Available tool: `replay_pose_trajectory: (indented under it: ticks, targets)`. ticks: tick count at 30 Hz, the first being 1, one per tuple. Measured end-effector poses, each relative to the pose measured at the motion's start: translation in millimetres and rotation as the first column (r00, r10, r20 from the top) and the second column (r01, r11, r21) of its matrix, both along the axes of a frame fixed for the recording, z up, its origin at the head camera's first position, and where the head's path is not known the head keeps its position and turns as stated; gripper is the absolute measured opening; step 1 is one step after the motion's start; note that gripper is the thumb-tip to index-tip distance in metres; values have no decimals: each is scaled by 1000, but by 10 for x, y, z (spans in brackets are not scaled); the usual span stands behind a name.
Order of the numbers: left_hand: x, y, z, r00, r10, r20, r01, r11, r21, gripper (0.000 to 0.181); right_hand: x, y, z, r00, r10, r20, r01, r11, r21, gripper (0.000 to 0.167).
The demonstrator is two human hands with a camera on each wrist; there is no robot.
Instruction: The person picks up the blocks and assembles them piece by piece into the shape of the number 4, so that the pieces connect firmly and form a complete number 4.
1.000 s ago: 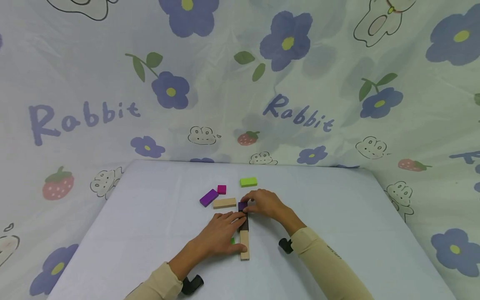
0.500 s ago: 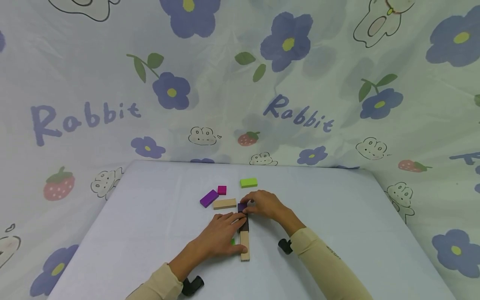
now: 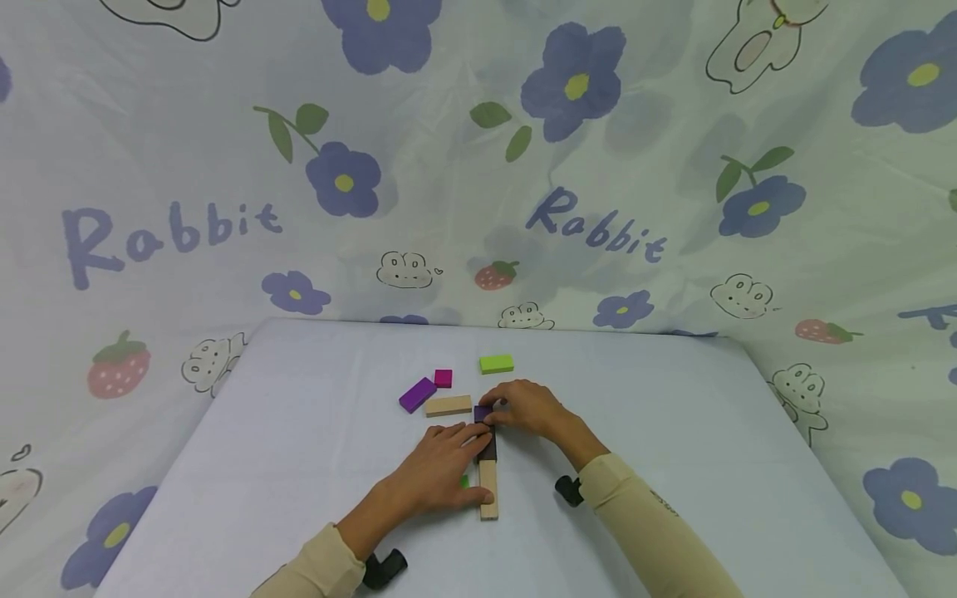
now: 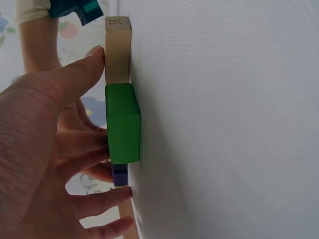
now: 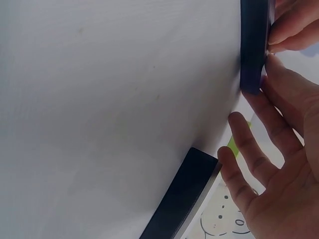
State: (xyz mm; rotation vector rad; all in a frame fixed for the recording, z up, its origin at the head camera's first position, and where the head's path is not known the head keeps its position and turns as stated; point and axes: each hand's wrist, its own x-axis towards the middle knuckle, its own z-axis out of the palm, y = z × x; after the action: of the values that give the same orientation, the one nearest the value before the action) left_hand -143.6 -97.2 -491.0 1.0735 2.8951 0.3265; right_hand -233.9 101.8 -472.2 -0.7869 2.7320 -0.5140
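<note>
In the head view, a wooden block [image 3: 488, 490], a dark block [image 3: 488, 448] and a purple block [image 3: 483, 414] lie end to end in a row. My left hand [image 3: 429, 472] rests along its left side, thumb at the wooden block and extended fingertips at the dark one. The right hand [image 3: 527, 407] pinches the purple block at the far end between thumb and index finger. A green block [image 4: 123, 129] stands beside the row in the left wrist view, mostly hidden by the left hand in the head view. The right wrist view shows the other right fingers spread.
Left of the row's far end lie a wooden block [image 3: 448, 406], a purple block [image 3: 417, 394] and a small magenta block [image 3: 444, 379]. A lime-green block [image 3: 497, 364] lies farther back. Behind the white table [image 3: 299, 432] hangs a patterned cloth. A dark bar [image 5: 180, 196] crosses the lower right wrist view.
</note>
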Motion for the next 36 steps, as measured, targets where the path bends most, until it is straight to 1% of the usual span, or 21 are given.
replay_pose_trajectory:
  ticks: [9,20,24,30,36]
  targets:
    - [-6,-2,-16,1000,-1,-6,1,1000,3,83,2,9,-21,1000,8,-6,-8,1000,-3,33]
    - [-17,-11,-4,998,6,57,-7,1000,21,86,-7,14,-45,1000,-20,2,20,1000,-4,38]
    - [-13,-14,11,998,6,62,-7,1000,26,88,0,34,-38,999,-35,-12,35,999,-8,40]
    - [-15,-33,35,999,14,43,-16,999,37,91,21,118,-23,998,-42,-51,41,999,-23,43]
    - [-32,-34,40,995,38,92,-42,998,52,94,42,275,-47,994,-53,-90,48,997,-53,40]
